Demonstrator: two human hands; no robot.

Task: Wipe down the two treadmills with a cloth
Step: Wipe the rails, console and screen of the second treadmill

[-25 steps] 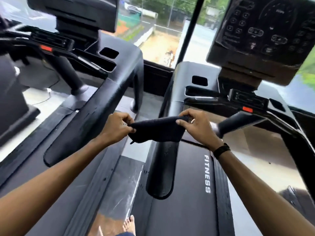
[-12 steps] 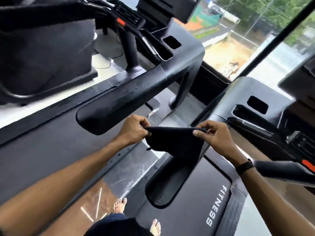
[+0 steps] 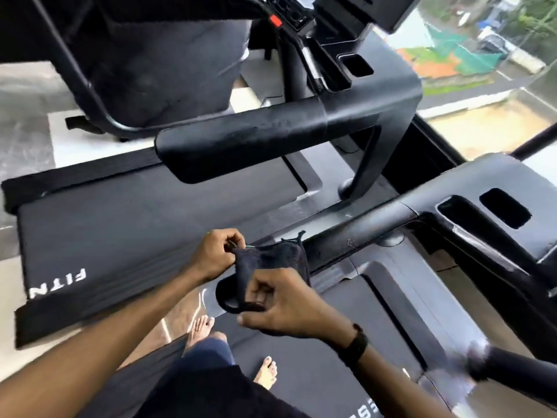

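1. The cloth (image 3: pixel 272 260), dark and bunched, hangs between both hands, directly above the near end of the right treadmill's handrail (image 3: pixel 346 239).
2. Left hand (image 3: pixel 215 256) pinches the cloth's upper left corner between thumb and curled fingers.
3. Right hand (image 3: pixel 281 303) pinches the lower fold, fingers curled round it.
4. The handrail's long axis runs from the cloth up and to the right; the right hand lies nearer it.
5. The left treadmill's handrail (image 3: pixel 271 143) lies well beyond the cloth, crosswise.
6. Judgement: refolding, wipe not yet begun.

Gym: 2 treadmills (image 3: pixel 120 236) side by side, window (image 3: pixel 482 55) beyond
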